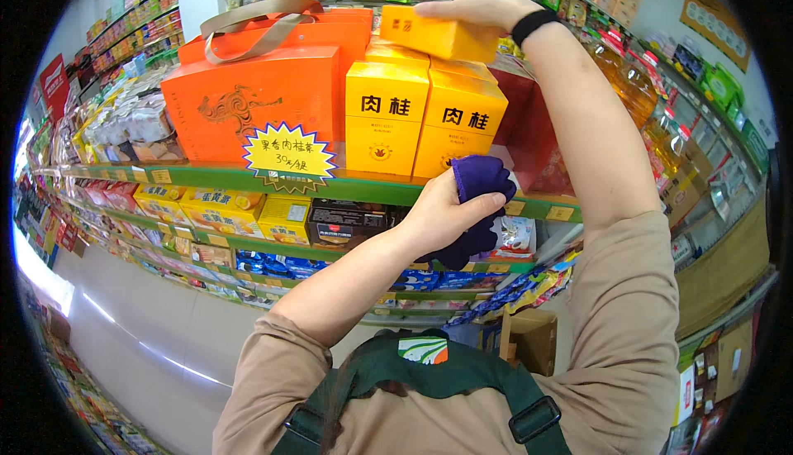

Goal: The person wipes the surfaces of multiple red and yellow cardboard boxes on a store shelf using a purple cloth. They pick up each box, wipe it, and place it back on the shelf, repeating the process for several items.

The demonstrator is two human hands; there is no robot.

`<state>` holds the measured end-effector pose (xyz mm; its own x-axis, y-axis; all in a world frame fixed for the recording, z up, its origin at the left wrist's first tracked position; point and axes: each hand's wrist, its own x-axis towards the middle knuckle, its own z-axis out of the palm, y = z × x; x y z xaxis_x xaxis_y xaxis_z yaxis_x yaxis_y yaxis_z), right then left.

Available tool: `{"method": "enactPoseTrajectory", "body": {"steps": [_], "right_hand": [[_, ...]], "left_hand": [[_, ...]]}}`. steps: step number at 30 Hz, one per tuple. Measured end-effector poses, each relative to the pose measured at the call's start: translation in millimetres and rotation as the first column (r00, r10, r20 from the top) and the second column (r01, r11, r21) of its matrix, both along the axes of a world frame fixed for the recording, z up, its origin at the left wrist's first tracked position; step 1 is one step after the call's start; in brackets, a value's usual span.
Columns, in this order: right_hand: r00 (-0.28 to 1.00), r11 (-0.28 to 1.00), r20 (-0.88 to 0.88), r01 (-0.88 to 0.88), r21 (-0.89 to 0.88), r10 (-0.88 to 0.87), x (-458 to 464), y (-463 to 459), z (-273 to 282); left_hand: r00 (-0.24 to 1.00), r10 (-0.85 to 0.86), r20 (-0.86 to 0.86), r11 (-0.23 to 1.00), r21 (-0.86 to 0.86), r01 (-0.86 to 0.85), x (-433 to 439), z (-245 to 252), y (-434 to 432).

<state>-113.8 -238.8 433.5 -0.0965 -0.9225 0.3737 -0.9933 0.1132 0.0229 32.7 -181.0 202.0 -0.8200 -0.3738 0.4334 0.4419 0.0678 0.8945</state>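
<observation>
My right hand [480, 8] grips a yellow cardboard box [440, 35] from above, tilted over the other yellow boxes at the top of the shelf. Two upright yellow boxes stand side by side at the front, the left one [386, 126] close to an orange gift bag and the right one [461, 114] beside dark red boxes. More yellow boxes show behind them. In my left hand [443, 213] is a bunched purple cloth [480, 207], held at the shelf's front edge just below the right yellow box.
Orange gift bags [260, 101] with fabric handles stand left of the yellow boxes. A star-shaped yellow price sign [289, 152] is on the green shelf edge [365, 189]. Dark red boxes [526, 120] and oil bottles [626, 83] are at the right. Below are packaged snacks and an open carton [539, 340].
</observation>
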Motion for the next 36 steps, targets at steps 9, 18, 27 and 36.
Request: {"method": "enactPoseTrajectory", "body": {"steps": [9,18,27,36], "right_hand": [[0.994,0.983,-0.069,0.093,0.155,-0.083,-71.1,18.7,28.7],[0.92,0.677,-0.152,0.371,0.635,-0.361,-112.5,-40.9,-30.2],[0.98,0.771,-0.171,0.184,0.61,-0.099,-129.4,-46.2,-45.8],[0.965,0.855,-0.218,0.236,0.462,-0.149,-127.5,-30.5,-56.0]], "left_hand": [[0.995,0.054,-0.083,0.985,-0.162,-0.067,-24.7,-1.0,2.6],[0.923,0.385,0.03,0.89,-0.278,-0.362,-79.9,33.4,20.1],[0.86,0.5,0.102,0.847,-0.263,-0.462,-122.4,45.2,1.5],[0.836,0.51,0.205,0.859,-0.183,-0.479,-131.2,61.9,1.4]]}}
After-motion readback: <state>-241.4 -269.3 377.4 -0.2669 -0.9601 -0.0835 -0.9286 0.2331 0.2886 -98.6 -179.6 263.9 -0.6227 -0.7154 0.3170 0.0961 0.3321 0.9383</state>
